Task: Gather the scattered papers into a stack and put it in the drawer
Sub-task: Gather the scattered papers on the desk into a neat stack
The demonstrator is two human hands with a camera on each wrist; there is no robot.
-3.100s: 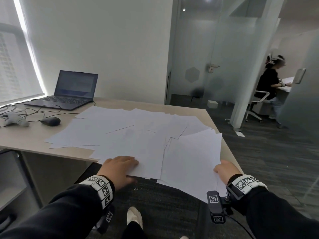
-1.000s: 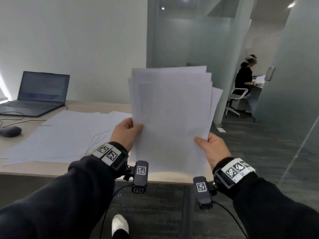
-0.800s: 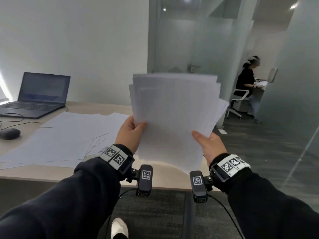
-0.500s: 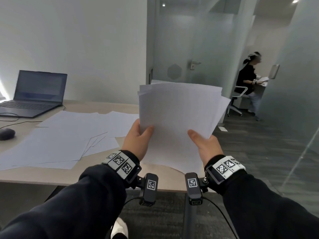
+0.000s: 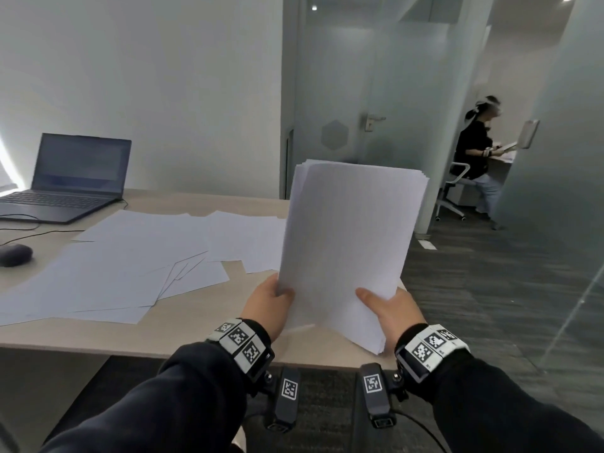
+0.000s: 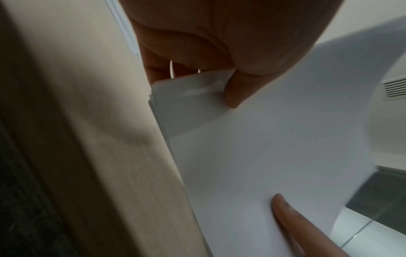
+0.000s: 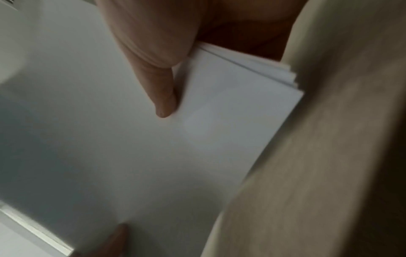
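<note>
Partly done, I judge: the left hand (image 5: 271,302) and right hand (image 5: 392,308) each pinch a lower corner of an upright sheaf of papers (image 5: 349,243) over the desk (image 5: 183,325); loose sheets (image 5: 130,256) await gathering; no drawer shows

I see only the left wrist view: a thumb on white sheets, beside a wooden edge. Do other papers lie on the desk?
Observer: Yes. Loose papers lie spread on the desk, to the left of the stack that you see.
Operator: A fingertip shows at the bottom of my picture. Is it the other hand?
Observer: Yes. The right hand grips the stack's lower right corner, thumb on the front, while the left hand grips its lower left edge.
Operator: What else stands on the desk?
Observer: An open laptop at the far left, with a mouse nearer to the person.
</note>
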